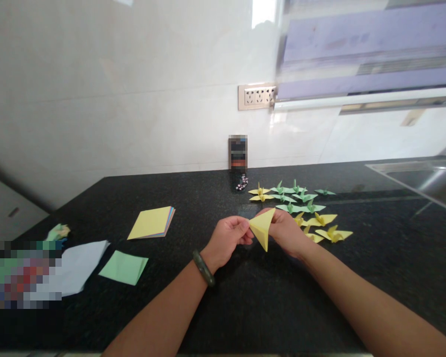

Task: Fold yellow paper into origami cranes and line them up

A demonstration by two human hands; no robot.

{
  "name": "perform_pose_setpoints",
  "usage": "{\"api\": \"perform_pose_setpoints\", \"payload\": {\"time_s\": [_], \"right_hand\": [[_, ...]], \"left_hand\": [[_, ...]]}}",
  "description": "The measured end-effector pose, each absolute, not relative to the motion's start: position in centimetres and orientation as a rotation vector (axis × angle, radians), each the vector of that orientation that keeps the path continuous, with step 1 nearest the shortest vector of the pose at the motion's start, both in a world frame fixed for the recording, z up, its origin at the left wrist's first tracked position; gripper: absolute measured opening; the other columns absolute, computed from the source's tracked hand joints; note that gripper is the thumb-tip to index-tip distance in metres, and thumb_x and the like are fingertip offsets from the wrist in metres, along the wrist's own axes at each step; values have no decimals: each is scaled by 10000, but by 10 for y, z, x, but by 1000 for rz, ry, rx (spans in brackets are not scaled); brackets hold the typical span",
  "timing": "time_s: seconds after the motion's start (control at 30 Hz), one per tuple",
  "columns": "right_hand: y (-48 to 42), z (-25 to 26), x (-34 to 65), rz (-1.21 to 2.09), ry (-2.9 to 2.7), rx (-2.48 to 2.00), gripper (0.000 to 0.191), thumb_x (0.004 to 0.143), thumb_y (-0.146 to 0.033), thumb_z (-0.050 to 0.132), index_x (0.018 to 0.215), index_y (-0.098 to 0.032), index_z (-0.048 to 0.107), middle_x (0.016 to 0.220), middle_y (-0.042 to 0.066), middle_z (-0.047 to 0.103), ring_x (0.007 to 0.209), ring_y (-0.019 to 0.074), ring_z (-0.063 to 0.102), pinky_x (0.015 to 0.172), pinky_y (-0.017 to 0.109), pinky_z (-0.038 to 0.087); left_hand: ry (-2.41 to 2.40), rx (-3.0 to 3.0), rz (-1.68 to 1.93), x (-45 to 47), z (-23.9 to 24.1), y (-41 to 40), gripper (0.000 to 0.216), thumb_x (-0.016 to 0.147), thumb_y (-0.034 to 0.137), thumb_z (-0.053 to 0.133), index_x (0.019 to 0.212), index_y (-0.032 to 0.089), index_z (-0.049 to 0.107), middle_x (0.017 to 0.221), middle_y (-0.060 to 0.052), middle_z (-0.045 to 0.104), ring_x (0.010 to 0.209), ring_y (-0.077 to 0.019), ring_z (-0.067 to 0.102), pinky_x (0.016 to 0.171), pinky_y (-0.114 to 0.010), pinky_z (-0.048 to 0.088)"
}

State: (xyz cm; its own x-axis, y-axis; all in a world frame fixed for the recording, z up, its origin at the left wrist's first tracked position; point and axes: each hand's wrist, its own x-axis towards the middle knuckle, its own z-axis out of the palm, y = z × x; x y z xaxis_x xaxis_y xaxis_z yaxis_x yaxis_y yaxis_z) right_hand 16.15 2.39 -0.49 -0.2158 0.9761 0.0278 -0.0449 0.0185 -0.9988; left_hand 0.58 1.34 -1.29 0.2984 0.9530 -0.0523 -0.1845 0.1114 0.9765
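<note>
Both hands hold a folded yellow paper triangle (pixel 263 228) just above the black countertop (pixel 267 302). My left hand (pixel 228 239) pinches the paper's left corner with closed fingers; a dark bangle sits on that wrist. My right hand (pixel 287 232) grips the paper's right side from behind, fingers closed. Just behind my right hand lie several finished paper cranes, yellow (pixel 332 233) and green (pixel 293 194), spread on the counter.
A stack of coloured square sheets (pixel 151 222) lies to the left, with a green folded sheet (pixel 124 267) and a white sheet (pixel 81 265) nearer. A dark phone (pixel 238 153) leans against the wall below a socket strip (pixel 256 96). A steel sink (pixel 427 178) is at far right.
</note>
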Motion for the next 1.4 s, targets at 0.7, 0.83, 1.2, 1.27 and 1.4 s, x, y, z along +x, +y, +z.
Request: {"api": "perform_pose_setpoints", "payload": {"time_s": [0.7, 0.83, 1.2, 1.27, 1.4], "right_hand": [[25, -5, 168, 720, -1838, -834, 50, 717, -186, 615, 750, -190, 653, 721, 26, 581, 660, 135, 560, 588, 257, 441], [25, -5, 168, 707, -1856, -789, 74, 718, -179, 625, 773, -195, 672, 726, 28, 575, 651, 129, 561, 573, 251, 445], [25, -7, 170, 449, -1902, -783, 121, 706, -139, 607, 797, -196, 664, 763, 40, 579, 680, 139, 578, 589, 264, 468], [25, -7, 171, 393, -1956, -761, 126, 714, -153, 608, 818, -194, 665, 782, 50, 574, 692, 144, 579, 592, 267, 473], [25, -5, 173, 279, -2047, -745, 168, 722, -134, 589, 864, -190, 661, 805, 62, 567, 711, 151, 570, 591, 269, 469]], "left_hand": [[905, 1069, 961, 8, -13, 13, 231, 690, 323, 643, 763, 104, 628, 628, -34, 618, 529, -87, 571, 490, -179, 419], [904, 1044, 944, 9, -11, 12, 226, 685, 307, 652, 787, 107, 633, 677, -51, 648, 557, -107, 609, 499, -181, 438], [869, 1015, 837, 12, -10, 7, 283, 686, 357, 653, 812, 103, 647, 776, -99, 684, 615, -122, 635, 546, -189, 460], [863, 1010, 842, 12, -11, 7, 287, 688, 357, 652, 816, 100, 652, 741, -95, 683, 627, -127, 636, 568, -196, 465], [842, 1010, 858, 12, -13, 8, 263, 700, 338, 645, 808, 99, 659, 728, -86, 675, 633, -125, 631, 592, -202, 472]]}}
